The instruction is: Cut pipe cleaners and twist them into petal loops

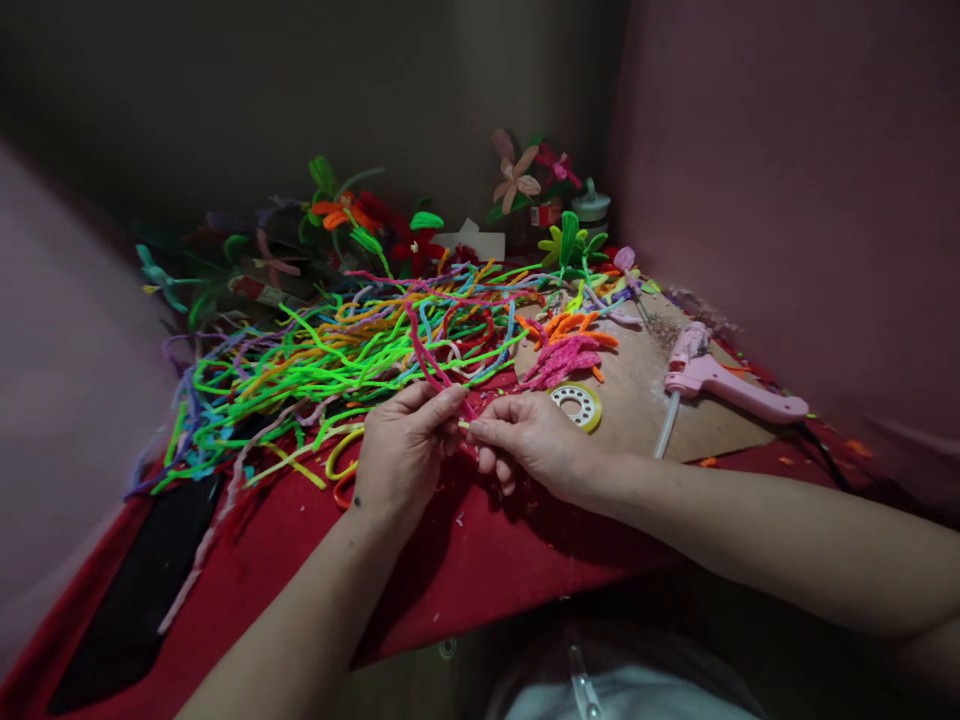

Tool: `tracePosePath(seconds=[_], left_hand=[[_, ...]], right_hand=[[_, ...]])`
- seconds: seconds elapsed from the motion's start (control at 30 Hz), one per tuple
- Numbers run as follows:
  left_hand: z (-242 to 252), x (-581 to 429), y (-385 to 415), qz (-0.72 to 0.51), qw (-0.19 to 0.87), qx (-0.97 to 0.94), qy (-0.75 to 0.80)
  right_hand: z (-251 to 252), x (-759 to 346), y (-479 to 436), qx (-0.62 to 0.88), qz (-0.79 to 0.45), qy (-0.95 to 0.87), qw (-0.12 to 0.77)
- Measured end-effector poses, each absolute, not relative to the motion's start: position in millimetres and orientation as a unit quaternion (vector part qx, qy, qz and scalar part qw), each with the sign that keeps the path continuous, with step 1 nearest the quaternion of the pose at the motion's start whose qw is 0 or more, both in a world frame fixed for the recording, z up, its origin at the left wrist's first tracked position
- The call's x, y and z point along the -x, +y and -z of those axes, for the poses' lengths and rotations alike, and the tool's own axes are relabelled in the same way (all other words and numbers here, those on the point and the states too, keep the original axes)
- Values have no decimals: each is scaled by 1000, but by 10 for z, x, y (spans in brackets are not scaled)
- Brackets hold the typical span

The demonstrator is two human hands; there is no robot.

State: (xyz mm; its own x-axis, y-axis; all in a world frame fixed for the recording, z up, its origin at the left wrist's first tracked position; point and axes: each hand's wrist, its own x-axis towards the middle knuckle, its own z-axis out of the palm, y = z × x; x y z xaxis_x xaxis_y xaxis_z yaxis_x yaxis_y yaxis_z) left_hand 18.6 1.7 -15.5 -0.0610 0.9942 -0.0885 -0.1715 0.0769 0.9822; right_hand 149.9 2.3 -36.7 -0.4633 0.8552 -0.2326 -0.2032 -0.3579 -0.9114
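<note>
My left hand (405,445) and my right hand (529,440) meet over the red tablecloth (465,560), both pinched on a pink pipe cleaner (424,355) that loops up from between my fingertips. Right behind it lies a big tangle of loose pipe cleaners (322,360) in green, orange, blue and purple. A small pile of bent pink and orange pieces (562,350) rests on a brown board (652,400) just beyond my right hand.
A pink glue gun (720,380) and a roll of tape (577,405) lie on the board. Finished pipe-cleaner flowers (517,180) stand at the back by the wall. A black flat object (142,590) lies at the left.
</note>
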Motion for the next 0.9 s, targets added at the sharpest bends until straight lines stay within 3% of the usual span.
tracePosePath(seconds=[0.17, 0.37, 0.67, 0.9], left_hand=[[109, -154, 29, -542, 547, -417, 483], [79, -130, 41, -539, 558, -406, 483], [114, -151, 28, -576, 549, -388, 466], [99, -91, 59, -571, 571, -375, 454]], right_hand=[[387, -1530, 58, 306, -768, -411, 383], [372, -1591, 95, 259, -814, -389, 346], [348, -1510, 39, 337, -746, -438, 373], [415, -1535, 54, 287, -778, -398, 393]])
